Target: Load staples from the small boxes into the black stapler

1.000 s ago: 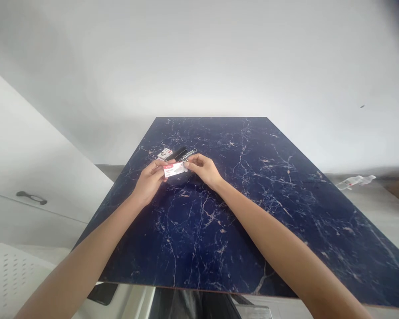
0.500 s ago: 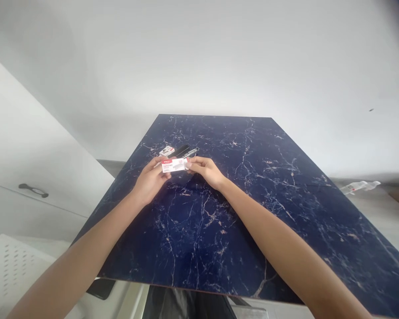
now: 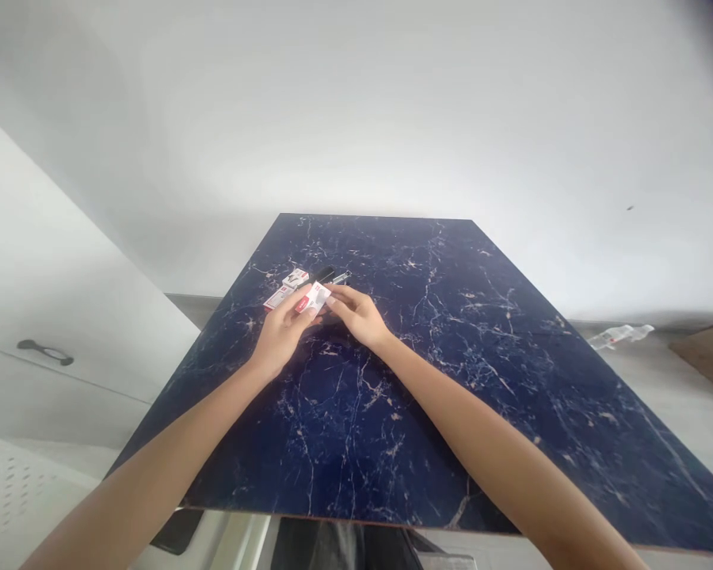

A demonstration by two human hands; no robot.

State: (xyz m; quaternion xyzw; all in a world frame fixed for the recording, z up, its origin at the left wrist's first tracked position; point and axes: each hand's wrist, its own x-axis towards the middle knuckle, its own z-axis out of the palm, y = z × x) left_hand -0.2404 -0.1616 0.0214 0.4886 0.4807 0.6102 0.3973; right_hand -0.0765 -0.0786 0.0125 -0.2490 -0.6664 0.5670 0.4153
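Observation:
A small white and red box (image 3: 317, 298) is tilted between my two hands, above the dark blue marbled table (image 3: 386, 443). My left hand (image 3: 282, 328) grips its left side, thumb in front. At its right edge, my right hand (image 3: 360, 317) pinches the box between thumb and fingers. Just behind lies a black stapler (image 3: 325, 275) with its metal part (image 3: 342, 278) pointing right, partly hidden by the box and fingers. Another small white box (image 3: 295, 278) sits left of the stapler, and a red and white box (image 3: 278, 297) lies beside my left fingers.
A white cabinet with a dark handle (image 3: 45, 352) stands at the left. Below it is a white perforated surface (image 3: 12, 491). Beyond the table's right edge are a clear plastic item (image 3: 621, 336) and brown cardboard (image 3: 710, 356).
The held box has turned from level to tilted, its right end raised. A red and white box now shows beside my left hand. The view has shifted slightly.

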